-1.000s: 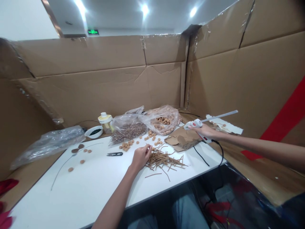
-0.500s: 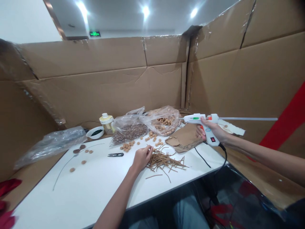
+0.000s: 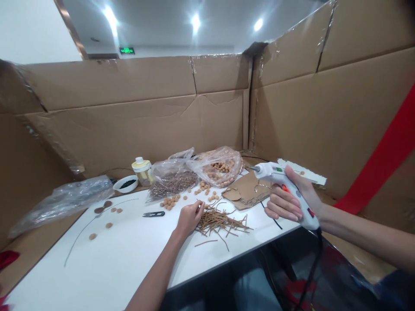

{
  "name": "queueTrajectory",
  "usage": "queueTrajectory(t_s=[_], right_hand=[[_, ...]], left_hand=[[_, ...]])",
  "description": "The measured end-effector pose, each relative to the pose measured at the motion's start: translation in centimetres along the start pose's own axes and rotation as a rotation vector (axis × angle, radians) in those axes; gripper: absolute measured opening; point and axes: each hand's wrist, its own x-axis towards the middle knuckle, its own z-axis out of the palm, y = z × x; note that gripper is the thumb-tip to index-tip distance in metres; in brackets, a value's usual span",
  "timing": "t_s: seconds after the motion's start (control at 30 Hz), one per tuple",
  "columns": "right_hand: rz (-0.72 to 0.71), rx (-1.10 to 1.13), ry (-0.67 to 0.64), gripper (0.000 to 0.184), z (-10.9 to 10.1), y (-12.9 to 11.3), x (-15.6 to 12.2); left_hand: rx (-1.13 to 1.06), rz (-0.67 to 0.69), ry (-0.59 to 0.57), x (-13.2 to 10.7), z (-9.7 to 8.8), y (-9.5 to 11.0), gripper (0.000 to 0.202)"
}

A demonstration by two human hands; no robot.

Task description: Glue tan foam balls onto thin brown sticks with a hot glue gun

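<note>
Here, in the head view, a white glue gun [image 3: 275,172] is gripped in the closed right hand [image 3: 288,203], raised over the right edge of the bench [image 3: 123,255], nozzle pointed left, cord [image 3: 311,268] hanging down. The left hand [image 3: 188,218] is rested, fingers curled, at the stick pile [image 3: 223,221]; whether a stick is pinched cannot be told. No glued piece is seen yet. Loose balls [image 3: 170,202], snips [image 3: 154,214], a cardboard scrap [image 3: 246,192], a bag of balls [image 3: 220,166] and a bag of sticks [image 3: 173,179] are laid behind; only the pile is found between the hands.

Left hand [image 3: 189,216], right hand [image 3: 292,199] and forearms [image 3: 155,276] bare; blue denim trousers [image 3: 254,290]
</note>
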Motion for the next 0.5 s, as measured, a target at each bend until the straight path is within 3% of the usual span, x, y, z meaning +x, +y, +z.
queueTrajectory(t_s=[0.2, 0.5], right_hand=[[-0.034, 0.209, -0.234, 0.073, 1.0, 0.6, 0.2], [-0.066, 0.199, -0.223, 0.072, 1.8, 1.3, 0.1]], left_hand=[[0.007, -0.001, -0.001, 0.0, 0.0, 0.0, 0.037], [0.004, -0.004, 0.003, 0.0, -0.1, 0.0, 0.036]])
